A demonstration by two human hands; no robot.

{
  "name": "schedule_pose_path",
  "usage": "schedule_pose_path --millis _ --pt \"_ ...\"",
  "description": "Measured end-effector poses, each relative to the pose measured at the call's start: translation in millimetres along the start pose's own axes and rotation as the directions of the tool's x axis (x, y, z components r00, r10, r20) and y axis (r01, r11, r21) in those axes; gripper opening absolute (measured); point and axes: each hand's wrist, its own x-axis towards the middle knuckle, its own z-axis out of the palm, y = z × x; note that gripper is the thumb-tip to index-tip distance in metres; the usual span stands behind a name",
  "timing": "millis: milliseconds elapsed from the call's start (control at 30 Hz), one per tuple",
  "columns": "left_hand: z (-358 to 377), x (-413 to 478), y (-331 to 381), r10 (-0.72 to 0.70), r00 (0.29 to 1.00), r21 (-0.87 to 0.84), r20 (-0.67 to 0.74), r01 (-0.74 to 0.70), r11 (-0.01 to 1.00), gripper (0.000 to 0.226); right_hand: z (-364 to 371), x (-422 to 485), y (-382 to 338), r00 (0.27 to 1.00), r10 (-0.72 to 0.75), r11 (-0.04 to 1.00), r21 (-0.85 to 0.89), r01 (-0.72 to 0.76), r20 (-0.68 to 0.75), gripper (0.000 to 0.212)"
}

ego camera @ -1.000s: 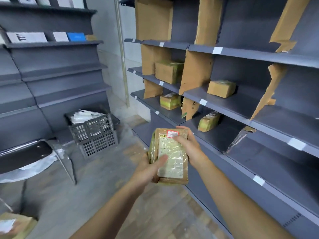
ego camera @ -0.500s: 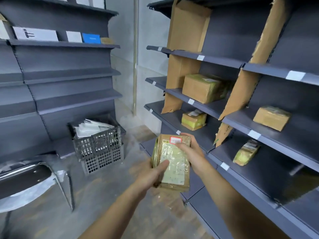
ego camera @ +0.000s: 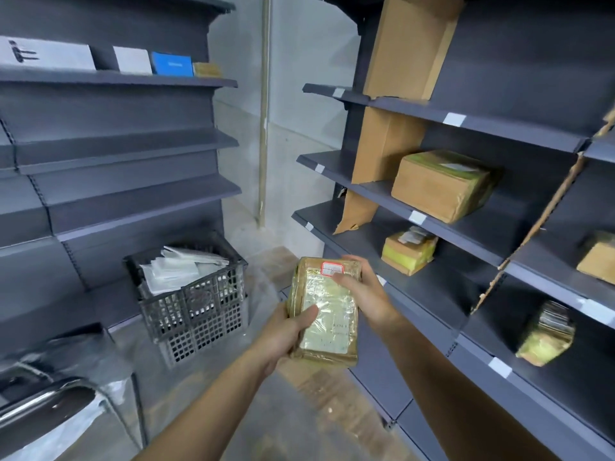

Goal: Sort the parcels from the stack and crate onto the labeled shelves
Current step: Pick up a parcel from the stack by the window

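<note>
Head view. A flat parcel (ego camera: 327,307), brown card under glossy tape, is held in front of the person at mid-frame, above the floor and just short of the right-hand shelving (ego camera: 482,128). A red-bordered sticker (ego camera: 332,268) sits at its top edge.

Left hand (ego camera: 286,331): grips the parcel's lower left side, thumb laid across the face; the other fingers are hidden beneath.

Right hand (ego camera: 362,291): grips the upper right corner, thumb tip on the face just beside the sticker, fingers curled round the far edge.

Right-hand shelving carries white tags (ego camera: 454,118) on its front lips and upright cardboard dividers (ego camera: 396,104). Parcels already placed – a large box (ego camera: 439,186) on the middle shelf, a small yellow-taped box (ego camera: 407,251) on the shelf below, a taped bundle (ego camera: 545,334) lower right.

A dark crate (ego camera: 193,304) stands on the floor against the left shelving (ego camera: 126,144) – white packets (ego camera: 179,267) lie inside it.
</note>
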Motion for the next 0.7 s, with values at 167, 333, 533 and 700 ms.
schedule_pose_path --millis 167,333,533,700 --pt "-43.8 81.0 13.8 -0.017 0.999 0.099 -0.035 0.02 0.995 0.035 23.3 83.1 11.6 0.999 0.012 1.0 0.007 -0.013 0.035 0.03" --pt "-75.5 173.6 33.8 -0.03 0.999 0.147 -0.031 0.035 0.989 0.031 33.9 180.4 25.4 0.999 0.031 1.0 -0.003 -0.031 0.037 0.032" --pt "-106.4 276.7 62.2 -0.106 0.994 0.127 -0.016 0.107 0.986 0.026 36.1 283.1 27.5 0.999 0.032 0.997 -0.074 -0.029 0.039 0.048" --pt "-126.3 343.3 67.6 -0.213 0.977 0.082 -0.014 0.213 0.974 0.038 31.4 340.7 36.2 0.977 0.201 0.961 -0.207 -0.183 0.068 0.051"
